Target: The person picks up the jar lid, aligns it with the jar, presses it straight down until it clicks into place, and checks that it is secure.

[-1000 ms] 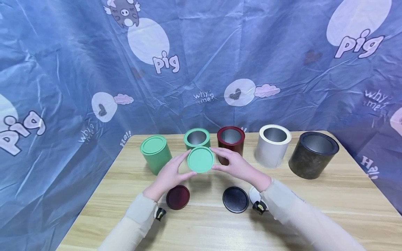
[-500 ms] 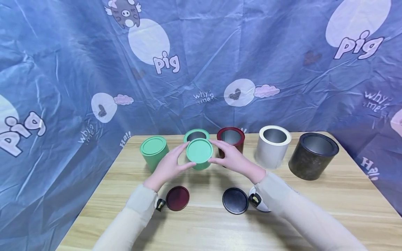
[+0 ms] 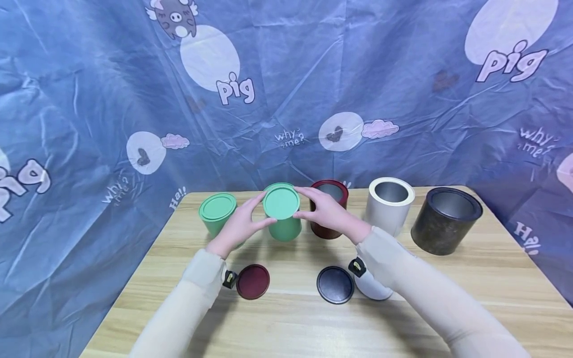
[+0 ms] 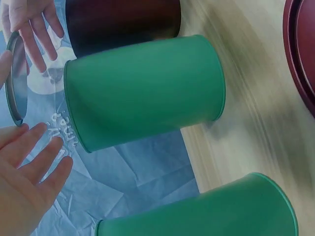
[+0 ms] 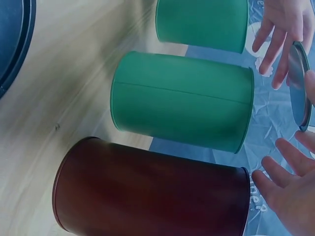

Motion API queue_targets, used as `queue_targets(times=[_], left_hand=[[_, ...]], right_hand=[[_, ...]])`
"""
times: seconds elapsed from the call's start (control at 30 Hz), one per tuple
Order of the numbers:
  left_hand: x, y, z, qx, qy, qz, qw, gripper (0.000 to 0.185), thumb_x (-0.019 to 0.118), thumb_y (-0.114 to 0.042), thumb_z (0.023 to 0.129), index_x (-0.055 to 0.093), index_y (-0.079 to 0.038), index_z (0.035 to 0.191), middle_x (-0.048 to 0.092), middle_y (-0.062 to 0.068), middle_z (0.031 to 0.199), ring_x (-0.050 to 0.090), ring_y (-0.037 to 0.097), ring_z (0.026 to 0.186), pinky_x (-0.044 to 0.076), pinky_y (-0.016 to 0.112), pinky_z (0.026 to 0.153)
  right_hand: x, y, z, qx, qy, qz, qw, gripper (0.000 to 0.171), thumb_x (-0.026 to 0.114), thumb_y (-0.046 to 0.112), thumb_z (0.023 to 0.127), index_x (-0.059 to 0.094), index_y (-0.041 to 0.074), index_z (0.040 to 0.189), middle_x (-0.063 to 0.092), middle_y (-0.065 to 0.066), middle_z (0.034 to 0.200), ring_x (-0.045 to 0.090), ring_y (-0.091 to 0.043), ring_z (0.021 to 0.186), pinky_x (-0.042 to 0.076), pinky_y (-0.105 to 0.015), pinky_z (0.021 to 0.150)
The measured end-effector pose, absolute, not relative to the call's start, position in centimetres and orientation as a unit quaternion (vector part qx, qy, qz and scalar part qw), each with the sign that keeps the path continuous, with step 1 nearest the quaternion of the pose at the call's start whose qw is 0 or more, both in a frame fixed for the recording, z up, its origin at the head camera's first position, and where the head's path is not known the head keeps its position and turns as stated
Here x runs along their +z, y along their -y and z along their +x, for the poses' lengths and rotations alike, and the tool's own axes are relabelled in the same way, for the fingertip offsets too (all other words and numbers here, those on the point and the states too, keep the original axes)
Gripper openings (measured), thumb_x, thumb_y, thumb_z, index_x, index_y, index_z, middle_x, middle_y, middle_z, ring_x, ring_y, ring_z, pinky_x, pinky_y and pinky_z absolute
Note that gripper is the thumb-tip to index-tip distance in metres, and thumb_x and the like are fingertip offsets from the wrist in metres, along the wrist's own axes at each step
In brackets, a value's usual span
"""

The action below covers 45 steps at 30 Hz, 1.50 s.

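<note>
A round green lid [image 3: 281, 203] is held level between my two hands. My left hand [image 3: 241, 223] pinches its left edge with thumb and forefinger. On the opposite edge, my right hand [image 3: 327, 211] does the same. Beneath the lid stands a green can [image 3: 285, 230], its opening mostly covered from the head view. Both wrist views show a gap between the lid [image 4: 18, 78] and the top of the green can [image 5: 182, 101]. The other fingers of each hand are spread and touch nothing.
A lidded green can [image 3: 217, 211] stands at left. To the right are open cans: dark red [image 3: 329, 219], white [image 3: 387, 216] and black [image 3: 445, 228]. Nearer lie a dark red lid [image 3: 253, 282], a black lid [image 3: 335, 285] and a white lid [image 3: 373, 288], partly under the right sleeve.
Both hands have carried the green lid away from the body and slightly left, from in front of the green can to above its opening. The cans and other lids stay put.
</note>
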State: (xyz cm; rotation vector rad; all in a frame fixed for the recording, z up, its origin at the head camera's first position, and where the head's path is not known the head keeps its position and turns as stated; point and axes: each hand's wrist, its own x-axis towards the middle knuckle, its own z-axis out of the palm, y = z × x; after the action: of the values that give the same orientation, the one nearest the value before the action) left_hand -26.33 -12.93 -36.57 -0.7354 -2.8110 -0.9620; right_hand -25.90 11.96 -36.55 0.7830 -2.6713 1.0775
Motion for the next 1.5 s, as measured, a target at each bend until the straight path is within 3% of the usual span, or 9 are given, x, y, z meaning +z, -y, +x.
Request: queue_targets(times=[0.5, 0.83, 1.1, 1.5], left_hand=[[-35.8, 12.2, -29.6, -0.296, 0.924, -0.242, 0.025, 0.082, 0.071, -0.039, 0.087, 0.030, -0.009, 0.152, 0.036, 0.018, 0.153, 0.035, 0.037, 0.140, 0.031, 0.055, 0.113], [-35.9, 12.0, -30.9, -0.325, 0.917, -0.232, 0.007, 0.084, 0.071, -0.041, 0.086, 0.030, -0.013, 0.153, 0.034, 0.015, 0.155, 0.032, 0.035, 0.142, 0.030, 0.055, 0.114], [-35.8, 12.2, -32.0, -0.336, 0.914, -0.226, -0.010, 0.080, 0.070, -0.037, 0.088, 0.029, -0.013, 0.153, 0.035, 0.016, 0.154, 0.038, 0.035, 0.139, 0.037, 0.050, 0.111], [-36.1, 12.1, -32.3, -0.358, 0.907, -0.219, -0.046, 0.080, 0.069, -0.035, 0.090, 0.028, -0.010, 0.153, 0.036, 0.017, 0.153, 0.038, 0.033, 0.139, 0.035, 0.048, 0.113]], right_hand=[[-35.8, -12.5, -29.2, 0.363, 0.891, 0.266, 0.052, 0.070, 0.073, 0.027, 0.086, 0.043, 0.005, 0.145, 0.047, -0.017, 0.146, 0.043, -0.032, 0.136, 0.035, -0.049, 0.113], [-35.8, -12.6, -30.6, 0.347, 0.902, 0.253, 0.043, 0.070, 0.072, 0.029, 0.087, 0.041, 0.008, 0.147, 0.042, -0.018, 0.149, 0.037, -0.035, 0.139, 0.033, -0.051, 0.114], [-35.6, -12.3, -31.5, 0.344, 0.904, 0.250, 0.035, 0.069, 0.073, 0.028, 0.087, 0.043, 0.006, 0.146, 0.043, -0.019, 0.148, 0.037, -0.034, 0.139, 0.031, -0.049, 0.115], [-35.3, -12.4, -31.7, 0.334, 0.912, 0.238, 0.012, 0.071, 0.073, 0.029, 0.087, 0.042, 0.005, 0.146, 0.041, -0.022, 0.149, 0.035, -0.036, 0.140, 0.030, -0.050, 0.115]])
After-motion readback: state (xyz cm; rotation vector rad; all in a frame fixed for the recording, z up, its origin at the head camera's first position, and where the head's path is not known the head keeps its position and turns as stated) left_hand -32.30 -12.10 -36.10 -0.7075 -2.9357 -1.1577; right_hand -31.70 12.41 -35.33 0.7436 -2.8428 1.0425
